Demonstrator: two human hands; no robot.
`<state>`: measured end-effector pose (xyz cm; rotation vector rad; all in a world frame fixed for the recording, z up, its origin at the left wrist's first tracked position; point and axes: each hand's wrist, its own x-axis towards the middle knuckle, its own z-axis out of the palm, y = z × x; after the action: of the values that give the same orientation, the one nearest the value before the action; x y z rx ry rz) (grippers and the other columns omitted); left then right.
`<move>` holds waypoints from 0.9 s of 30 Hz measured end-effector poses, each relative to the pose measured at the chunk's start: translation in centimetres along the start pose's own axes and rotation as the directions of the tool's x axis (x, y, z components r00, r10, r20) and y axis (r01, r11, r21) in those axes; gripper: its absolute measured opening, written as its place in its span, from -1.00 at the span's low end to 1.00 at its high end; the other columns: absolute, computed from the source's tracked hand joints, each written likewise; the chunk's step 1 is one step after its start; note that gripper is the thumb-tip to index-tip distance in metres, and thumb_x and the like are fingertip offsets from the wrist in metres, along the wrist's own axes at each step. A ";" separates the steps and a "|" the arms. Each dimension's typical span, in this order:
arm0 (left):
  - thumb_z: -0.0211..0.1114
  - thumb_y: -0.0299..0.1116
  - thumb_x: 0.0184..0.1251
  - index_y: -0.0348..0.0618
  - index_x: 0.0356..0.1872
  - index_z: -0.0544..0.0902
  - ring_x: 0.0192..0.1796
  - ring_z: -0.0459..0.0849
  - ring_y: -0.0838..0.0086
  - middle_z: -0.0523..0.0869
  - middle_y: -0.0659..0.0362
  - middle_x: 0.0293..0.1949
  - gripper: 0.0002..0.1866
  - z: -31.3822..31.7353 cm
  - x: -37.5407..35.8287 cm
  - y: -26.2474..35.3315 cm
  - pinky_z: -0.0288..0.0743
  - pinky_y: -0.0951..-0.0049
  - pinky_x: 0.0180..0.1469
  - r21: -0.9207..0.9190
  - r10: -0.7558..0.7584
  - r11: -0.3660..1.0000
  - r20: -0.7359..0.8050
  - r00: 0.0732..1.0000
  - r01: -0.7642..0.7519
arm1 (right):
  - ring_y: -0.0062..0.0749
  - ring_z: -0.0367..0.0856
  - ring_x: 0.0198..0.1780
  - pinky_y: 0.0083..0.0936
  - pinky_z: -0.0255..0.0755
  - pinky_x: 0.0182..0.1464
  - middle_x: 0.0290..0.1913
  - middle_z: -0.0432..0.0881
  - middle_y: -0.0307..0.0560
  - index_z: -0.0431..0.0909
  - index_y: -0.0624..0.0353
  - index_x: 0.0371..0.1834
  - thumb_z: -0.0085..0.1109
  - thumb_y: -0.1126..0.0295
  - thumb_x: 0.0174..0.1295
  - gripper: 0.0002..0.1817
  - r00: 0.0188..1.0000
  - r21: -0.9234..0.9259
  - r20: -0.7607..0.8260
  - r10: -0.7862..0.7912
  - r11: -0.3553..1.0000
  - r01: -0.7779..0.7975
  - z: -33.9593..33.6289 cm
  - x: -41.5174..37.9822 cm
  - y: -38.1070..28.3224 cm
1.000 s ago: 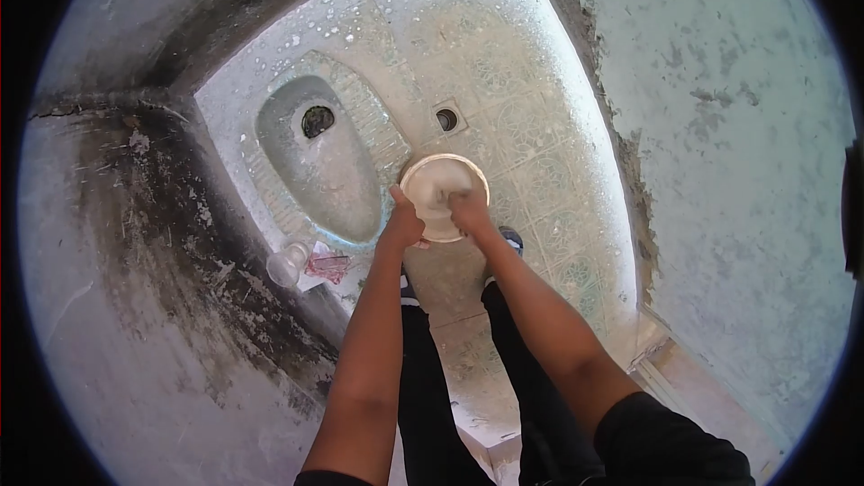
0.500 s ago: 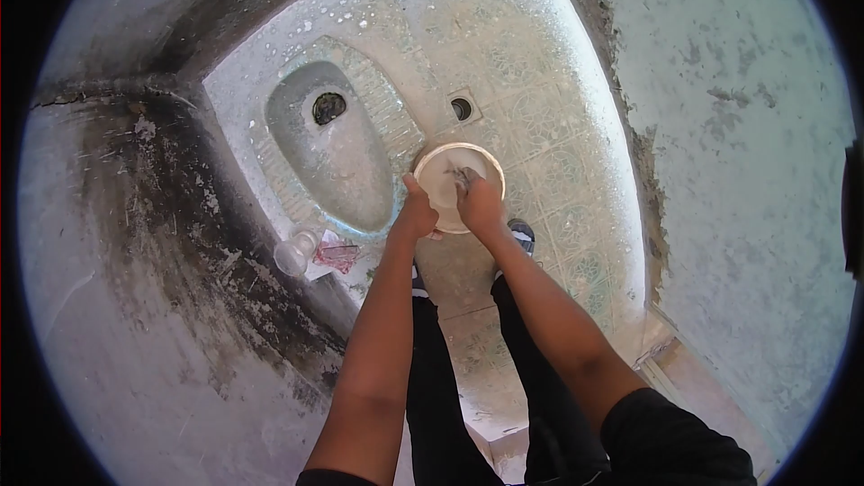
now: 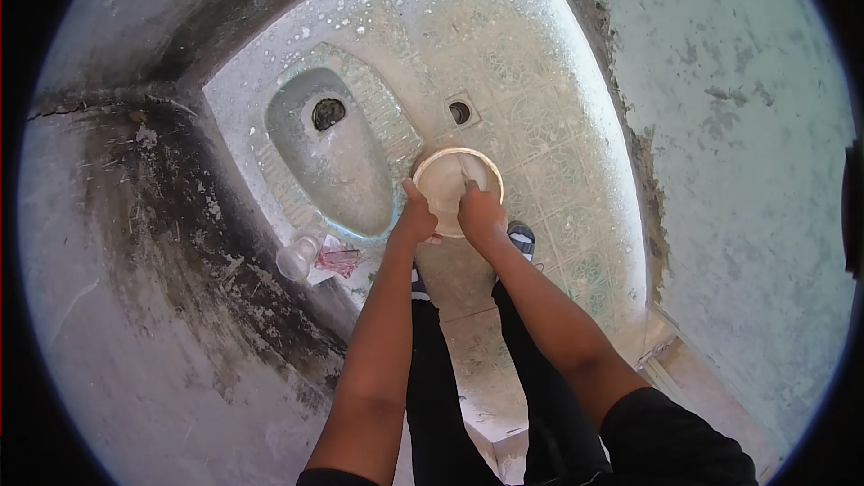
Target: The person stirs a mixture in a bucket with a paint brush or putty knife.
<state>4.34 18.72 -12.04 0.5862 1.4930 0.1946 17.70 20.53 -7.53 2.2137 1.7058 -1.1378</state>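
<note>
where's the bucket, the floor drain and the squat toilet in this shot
bucket (image 3: 458, 150): head view, far edge of its rim
floor drain (image 3: 460, 112): head view, its round opening
squat toilet (image 3: 346, 166): head view, middle of its basin

The squat toilet (image 3: 346, 166) lies left of the round tub (image 3: 441, 202); the floor drain (image 3: 460, 112) sits above the tub, near the frame's upper centre.
</note>
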 end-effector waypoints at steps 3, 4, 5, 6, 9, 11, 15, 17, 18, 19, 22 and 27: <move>-0.07 -0.74 0.17 -0.26 0.29 -0.71 -0.21 0.69 0.02 0.33 -0.32 0.22 -0.02 -0.1 0.8 -0.4 0.72 0.32 -0.47 0.090 -0.031 0.996 0.010 0.999 0.030 | 0.21 0.63 -0.20 -0.09 0.53 -0.16 -0.30 0.64 0.30 0.53 0.30 -0.13 0.03 0.38 0.24 -0.76 0.995 -0.090 0.095 -0.035 0.995 0.043 2.9 0.1 1.6; -0.07 -0.74 0.17 -0.26 0.29 -0.71 -0.21 0.69 0.02 0.33 -0.32 0.22 -0.02 0.0 0.4 0.0 0.72 0.32 -0.47 0.089 -0.029 0.996 0.014 0.999 0.028 | 0.23 0.62 -0.20 -0.10 0.52 -0.17 -0.30 0.63 0.30 0.53 0.31 -0.13 0.04 0.40 0.23 -0.77 0.991 0.018 0.089 -0.102 0.995 0.101 4.1 -0.2 2.1; -0.07 -0.75 0.17 -0.28 0.28 -0.71 -0.20 0.69 0.03 0.34 -0.32 0.21 -0.02 0.0 -0.1 0.5 0.72 0.32 -0.47 0.099 -0.018 0.995 0.008 1.000 0.017 | 0.25 0.61 -0.20 -0.10 0.52 -0.18 -0.30 0.63 0.30 0.53 0.32 -0.14 0.04 0.41 0.22 -0.77 0.983 0.124 0.075 -0.170 0.979 0.160 5.0 -0.1 2.7; -0.07 -0.75 0.16 -0.30 0.28 -0.71 -0.20 0.69 0.03 0.35 -0.32 0.20 -0.02 0.0 -0.3 0.7 0.72 0.32 -0.47 0.107 -0.007 0.994 -0.002 1.000 0.007 | 0.25 0.61 -0.20 -0.10 0.52 -0.18 -0.30 0.63 0.30 0.53 0.32 -0.14 0.04 0.41 0.22 -0.77 0.983 0.121 0.072 -0.170 0.980 0.161 5.0 0.2 3.1; -0.05 -0.74 0.16 -0.29 0.29 -0.69 -0.20 0.69 0.03 0.36 -0.31 0.19 -0.02 0.0 -0.3 0.5 0.72 0.32 -0.47 0.017 -0.004 1.000 0.003 1.000 0.004 | 0.20 0.62 -0.23 -0.11 0.51 -0.18 -0.28 0.63 0.32 0.51 0.42 -0.10 0.10 0.44 0.18 -0.71 0.980 0.516 -0.102 -0.174 0.833 0.201 4.3 1.0 3.7; -0.05 -0.75 0.15 -0.29 0.30 -0.69 -0.20 0.69 0.03 0.36 -0.30 0.19 -0.01 -0.3 0.1 0.1 0.72 0.32 -0.46 0.038 -0.004 0.999 -0.004 1.000 0.004 | 0.19 0.61 -0.21 -0.12 0.51 -0.14 -0.22 0.63 0.31 0.52 0.35 -0.01 0.08 0.50 0.15 -0.68 0.962 0.291 -0.208 -0.175 0.928 0.231 1.9 0.2 2.9; -0.13 -0.77 0.15 -0.27 0.24 -0.78 -0.10 0.64 -0.08 0.23 -0.34 0.28 -0.03 -0.4 -0.2 0.8 0.75 0.22 -0.32 0.069 -0.018 0.998 0.072 0.997 0.013 | 0.16 0.62 -0.17 -0.14 0.51 -0.12 -0.23 0.62 0.32 0.50 0.12 0.12 0.10 0.46 0.14 -0.59 0.901 0.157 -0.017 -0.434 0.889 0.431 3.6 0.3 3.6; -0.09 -0.76 0.15 -0.33 0.25 -0.74 -0.13 0.66 -0.05 0.27 -0.35 0.26 -0.03 -0.3 -0.1 0.6 0.74 0.27 -0.37 0.157 0.014 0.987 0.024 1.000 -0.018 | 0.16 0.62 -0.18 -0.12 0.51 -0.13 -0.25 0.62 0.33 0.47 0.16 0.14 0.10 0.44 0.16 -0.57 0.898 0.137 0.098 -0.429 0.899 0.415 3.4 -0.2 4.0; -0.04 -0.74 0.15 -0.39 0.26 -0.69 -0.15 0.68 -0.03 0.30 -0.36 0.24 -0.03 -0.2 0.0 0.3 0.73 0.32 -0.43 0.246 0.049 0.968 -0.016 0.999 -0.044 | 0.17 0.62 -0.19 -0.10 0.51 -0.14 -0.27 0.62 0.33 0.45 0.19 0.17 0.09 0.42 0.17 -0.56 0.886 0.113 0.211 -0.413 0.910 0.398 2.1 -0.9 3.1; -0.04 -0.74 0.15 -0.39 0.26 -0.69 -0.15 0.68 -0.03 0.30 -0.36 0.24 -0.03 -0.2 0.1 0.0 0.73 0.32 -0.43 0.248 0.046 0.968 -0.014 0.999 -0.041 | 0.17 0.62 -0.19 -0.10 0.51 -0.14 -0.27 0.62 0.33 0.45 0.19 0.17 0.09 0.42 0.17 -0.56 0.887 0.115 0.213 -0.410 0.912 0.394 1.3 -1.0 2.9; -0.03 -0.73 0.15 -0.41 0.26 -0.70 -0.11 0.67 -0.04 0.28 -0.38 0.26 -0.02 -0.2 0.6 -0.3 0.73 0.33 -0.42 0.095 0.002 0.995 0.018 1.000 -0.003 | 0.21 0.62 -0.23 -0.04 0.51 -0.14 -0.34 0.61 0.34 0.49 0.32 -0.02 0.04 0.41 0.19 -0.69 0.940 0.081 0.163 -0.299 0.954 0.289 -0.5 0.1 2.2; -0.04 -0.73 0.16 -0.43 0.25 -0.70 -0.01 0.63 -0.03 0.24 -0.38 0.28 -0.04 -0.5 -0.4 0.8 0.73 0.37 -0.40 0.165 -0.009 0.986 0.039 0.999 0.003 | 0.29 0.60 -0.24 -0.07 0.48 -0.17 -0.35 0.61 0.38 0.47 0.39 -0.08 0.04 0.34 0.25 -0.69 0.986 -0.089 0.140 -0.090 0.991 0.103 4.2 -0.2 2.2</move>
<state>4.05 19.32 -11.33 0.7143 1.4807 0.0543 17.54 17.42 -11.13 1.9694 1.7883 -1.1719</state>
